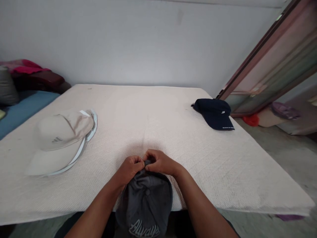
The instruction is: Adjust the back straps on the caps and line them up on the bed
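A dark grey baseball cap (151, 198) with light lettering on its front lies at the table's near edge, its crown toward me. My left hand (132, 168) and my right hand (159, 162) meet at the back of this cap, both closed on its strap (148, 162). The fingertips pinch the strap from either side, nearly touching each other. What exactly sits between the fingers is partly hidden. The cap's brim is out of sight below the lettering.
Stacked pale caps (59, 138) lie on the left of the white-covered table (148, 112). A navy cap (214, 112) rests near the right edge. Behind the table stands a plain wall (138, 43). Blue bedding (32, 105) is at far left, and a framed glass panel (269, 66) at right.
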Demonstrator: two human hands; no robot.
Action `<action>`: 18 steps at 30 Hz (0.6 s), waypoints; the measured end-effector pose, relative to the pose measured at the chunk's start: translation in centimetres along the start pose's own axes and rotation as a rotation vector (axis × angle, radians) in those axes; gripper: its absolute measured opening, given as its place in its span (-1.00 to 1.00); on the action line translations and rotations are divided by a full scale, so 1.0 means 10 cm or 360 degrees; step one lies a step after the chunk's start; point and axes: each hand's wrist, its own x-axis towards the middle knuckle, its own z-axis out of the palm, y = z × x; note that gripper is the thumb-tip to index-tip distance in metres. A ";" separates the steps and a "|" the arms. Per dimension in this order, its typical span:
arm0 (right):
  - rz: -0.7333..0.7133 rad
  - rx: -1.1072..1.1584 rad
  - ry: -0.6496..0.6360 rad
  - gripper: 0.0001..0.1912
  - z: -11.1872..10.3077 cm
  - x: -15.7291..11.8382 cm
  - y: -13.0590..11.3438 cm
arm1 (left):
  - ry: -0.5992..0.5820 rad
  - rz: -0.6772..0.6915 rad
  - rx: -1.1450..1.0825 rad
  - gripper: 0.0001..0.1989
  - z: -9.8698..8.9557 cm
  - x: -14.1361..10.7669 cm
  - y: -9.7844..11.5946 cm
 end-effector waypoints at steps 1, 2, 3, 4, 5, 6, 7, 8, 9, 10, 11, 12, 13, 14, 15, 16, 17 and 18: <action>0.0011 0.0032 0.0001 -0.79 0.00 0.00 0.00 | -0.0014 -0.0006 -0.0020 -0.94 0.00 0.00 0.00; 0.0021 0.0063 0.0008 -0.78 0.01 0.00 0.00 | -0.0026 -0.0014 -0.0043 -0.95 0.00 -0.01 0.01; 0.0029 0.0093 0.0019 -0.78 0.02 0.00 0.00 | -0.0039 -0.0022 -0.0070 -0.95 0.00 -0.01 0.02; 0.0032 0.0119 0.0033 -0.78 0.02 0.00 0.01 | -0.0052 -0.0030 -0.0101 -0.95 0.00 -0.02 0.02; 0.0032 0.0140 0.0049 -0.78 0.03 0.01 0.01 | -0.0060 -0.0036 -0.0130 -0.94 0.00 -0.02 0.03; 0.0029 0.0161 0.0065 -0.79 0.04 0.01 0.02 | -0.0066 -0.0038 -0.0157 -0.93 0.00 -0.03 0.04; 0.0026 0.0178 0.0081 -0.79 0.05 0.01 0.02 | -0.0073 -0.0036 -0.0183 -0.92 -0.01 -0.03 0.04; 0.0023 0.0191 0.0095 -0.79 0.05 0.02 0.03 | -0.0082 -0.0036 -0.0214 -0.91 -0.01 -0.03 0.04; 0.0021 0.0198 0.0105 -0.79 0.06 0.02 0.03 | -0.0096 -0.0039 -0.0245 -0.91 -0.02 -0.03 0.04; 0.0022 0.0205 0.0113 -0.79 0.07 0.02 0.03 | -0.0113 -0.0045 -0.0280 -0.91 -0.02 -0.03 0.04; 0.0022 0.0213 0.0117 -0.79 0.07 0.02 0.03 | -0.0133 -0.0055 -0.0319 -0.91 -0.03 -0.03 0.03; 0.0023 0.0223 0.0118 -0.79 0.07 0.01 0.03 | -0.0152 -0.0067 -0.0360 -0.91 -0.04 -0.03 0.03; 0.0022 0.0231 0.0119 -0.79 0.08 0.01 0.03 | -0.0167 -0.0081 -0.0399 -0.92 -0.04 -0.03 0.02; 0.0021 0.0240 0.0122 -0.80 0.08 0.01 0.03 | -0.0178 -0.0092 -0.0430 -0.92 -0.05 -0.03 0.02; 0.0020 0.0248 0.0127 -0.80 0.08 0.01 0.03 | -0.0184 -0.0101 -0.0454 -0.92 -0.05 -0.03 0.02; 0.0021 0.0259 0.0132 -0.80 0.09 0.00 0.03 | -0.0187 -0.0112 -0.0473 -0.92 -0.05 -0.03 0.02; 0.0025 0.0273 0.0133 -0.81 0.09 0.00 0.03 | -0.0189 -0.0122 -0.0490 -0.92 -0.05 -0.03 0.03; 0.0028 0.0294 0.0133 -0.80 0.10 0.00 0.03 | -0.0192 -0.0128 -0.0508 -0.93 -0.05 -0.03 0.04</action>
